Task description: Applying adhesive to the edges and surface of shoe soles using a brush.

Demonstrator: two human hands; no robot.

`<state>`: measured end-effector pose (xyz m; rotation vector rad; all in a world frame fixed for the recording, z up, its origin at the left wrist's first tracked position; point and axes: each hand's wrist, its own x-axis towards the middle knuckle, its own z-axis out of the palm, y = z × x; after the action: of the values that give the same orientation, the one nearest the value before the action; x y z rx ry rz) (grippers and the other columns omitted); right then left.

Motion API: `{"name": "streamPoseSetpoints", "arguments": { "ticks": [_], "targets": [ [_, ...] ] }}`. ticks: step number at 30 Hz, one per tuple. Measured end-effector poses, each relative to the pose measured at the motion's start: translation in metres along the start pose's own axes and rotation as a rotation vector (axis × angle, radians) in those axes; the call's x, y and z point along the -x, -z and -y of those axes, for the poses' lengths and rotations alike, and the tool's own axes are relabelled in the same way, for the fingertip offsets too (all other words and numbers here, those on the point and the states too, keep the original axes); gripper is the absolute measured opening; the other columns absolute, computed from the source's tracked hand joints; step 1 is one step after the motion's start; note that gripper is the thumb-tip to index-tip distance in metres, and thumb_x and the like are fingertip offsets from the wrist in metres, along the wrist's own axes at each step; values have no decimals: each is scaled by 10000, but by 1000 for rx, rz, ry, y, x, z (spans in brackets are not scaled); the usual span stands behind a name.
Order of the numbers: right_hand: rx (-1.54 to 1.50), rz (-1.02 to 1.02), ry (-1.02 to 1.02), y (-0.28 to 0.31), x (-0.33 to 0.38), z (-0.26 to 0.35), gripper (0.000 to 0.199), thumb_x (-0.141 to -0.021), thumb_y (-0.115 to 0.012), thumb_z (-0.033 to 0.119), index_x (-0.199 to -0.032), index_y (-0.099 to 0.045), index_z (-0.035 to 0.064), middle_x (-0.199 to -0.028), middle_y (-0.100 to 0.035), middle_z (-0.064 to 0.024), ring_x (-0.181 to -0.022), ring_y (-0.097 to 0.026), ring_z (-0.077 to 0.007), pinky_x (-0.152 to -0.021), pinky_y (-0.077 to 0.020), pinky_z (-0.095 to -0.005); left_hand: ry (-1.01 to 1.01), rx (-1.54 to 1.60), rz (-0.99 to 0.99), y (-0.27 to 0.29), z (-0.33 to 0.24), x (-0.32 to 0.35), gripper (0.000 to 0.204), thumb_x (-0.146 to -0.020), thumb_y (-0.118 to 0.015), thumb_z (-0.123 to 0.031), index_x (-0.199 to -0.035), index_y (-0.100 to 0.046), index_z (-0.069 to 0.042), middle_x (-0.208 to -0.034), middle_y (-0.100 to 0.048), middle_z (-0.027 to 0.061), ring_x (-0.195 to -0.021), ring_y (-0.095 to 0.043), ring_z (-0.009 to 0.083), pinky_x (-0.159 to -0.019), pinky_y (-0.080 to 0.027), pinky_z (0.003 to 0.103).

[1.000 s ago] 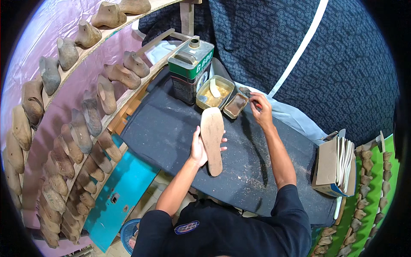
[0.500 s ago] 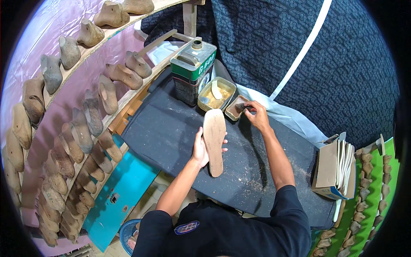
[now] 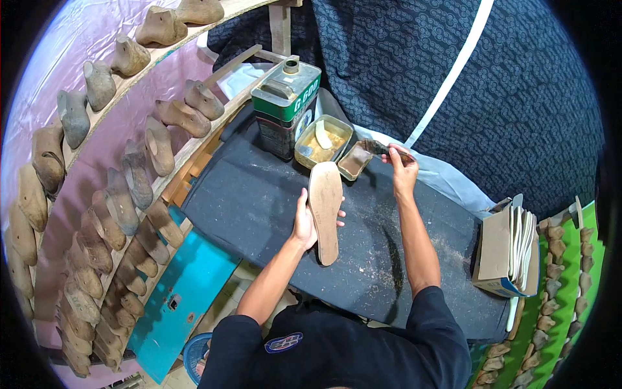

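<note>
A tan shoe insole (image 3: 325,211) rests upright in my left hand (image 3: 304,220), its flat face turned up and its rounded wide end pointing away from me. My left fingers are wrapped behind it and their tips show at its right edge. Between the thumb and fingers of my right hand (image 3: 404,171) is a dark, caked brush (image 3: 377,148). The brush's tip is above the far right rim of a small container (image 3: 350,174) with brownish paste inside. Beside that sits a larger tub (image 3: 345,146) with yellowish contents and a pale curved piece in it.
A green and black metal can (image 3: 285,109) stands behind the tub. Wood shavings litter the dark table cloth (image 3: 259,188). At the right is a cardboard box (image 3: 495,249) of upright pale sheets. Wooden shoe lasts (image 3: 120,198) fill racks at left; a blue basket (image 3: 194,353) is below.
My right hand has lifted the brush out of the small container and moved slightly to the right. The insole in my left hand has hardly moved.
</note>
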<state>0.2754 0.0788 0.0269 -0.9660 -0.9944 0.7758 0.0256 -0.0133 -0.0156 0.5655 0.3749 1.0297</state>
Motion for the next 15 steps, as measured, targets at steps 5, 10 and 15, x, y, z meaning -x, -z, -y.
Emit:
{"name": "streamPoseSetpoints", "arguments": {
  "ticks": [5, 10, 15],
  "targets": [
    [208, 78, 411, -11, 19, 11, 128, -920, -640, 26, -1025, -675, -36, -1031, -646, -108, -858, -643, -181, -732, -541, -278, 1, -17, 4, -5, 7, 5, 822, -958, -227, -686, -1435, -407, -41, -1270, -579, 163, -898, -634, 249, -740, -566, 411],
    [384, 165, 321, -9, 34, 4, 103, -932, -610, 12, -995, -672, -40, -986, -630, -105, -835, -652, -165, -735, -534, -257, 35, -9, 12, -10, 16, -1, 779, -969, -239, -664, -1437, -411, -65, -1263, -585, 149, -879, -631, 234, -710, -564, 398],
    [107, 223, 272, -13, 43, 29, 101, -940, -595, -11, -1013, -657, -46, -1002, -598, -82, -781, -654, -146, -693, -546, -257, 2, -72, 9, -15, 18, 2, 736, -980, -262, -625, -1436, -406, -66, -1249, -588, 142, -887, -626, 213, -686, -560, 375]
  ]
}}
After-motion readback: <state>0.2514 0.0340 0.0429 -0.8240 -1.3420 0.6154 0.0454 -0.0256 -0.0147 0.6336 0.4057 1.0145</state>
